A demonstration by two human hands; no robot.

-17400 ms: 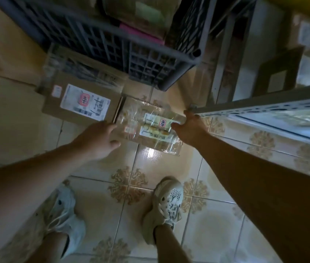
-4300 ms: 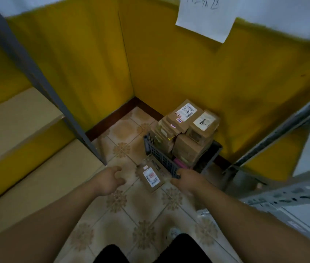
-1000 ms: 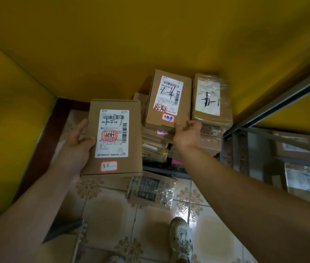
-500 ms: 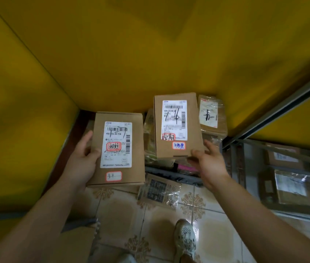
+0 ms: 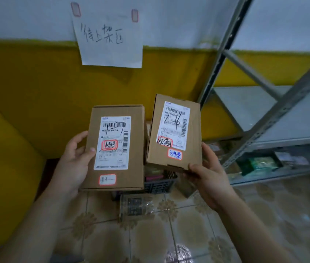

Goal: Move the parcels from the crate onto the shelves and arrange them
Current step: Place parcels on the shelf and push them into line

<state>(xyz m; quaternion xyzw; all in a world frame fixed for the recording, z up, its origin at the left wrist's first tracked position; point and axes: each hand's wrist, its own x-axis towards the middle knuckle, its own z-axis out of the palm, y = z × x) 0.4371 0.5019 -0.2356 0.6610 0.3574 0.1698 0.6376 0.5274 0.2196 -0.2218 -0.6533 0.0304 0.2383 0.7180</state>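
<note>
Cardboard parcels — left hand (image 5: 72,164) gripping one (image 5: 137,149), right hand (image 5: 210,179) another (image 5: 194,133)

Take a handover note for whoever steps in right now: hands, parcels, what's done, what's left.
Left hand grips the left box; right hand grips the right box, both held up.
The crate sits on the floor below them, contents showing; a wrapped parcel lies in front of it.
Done: two boxes in hand.
Left: set both on the shelves at right, then the rest.
</note>
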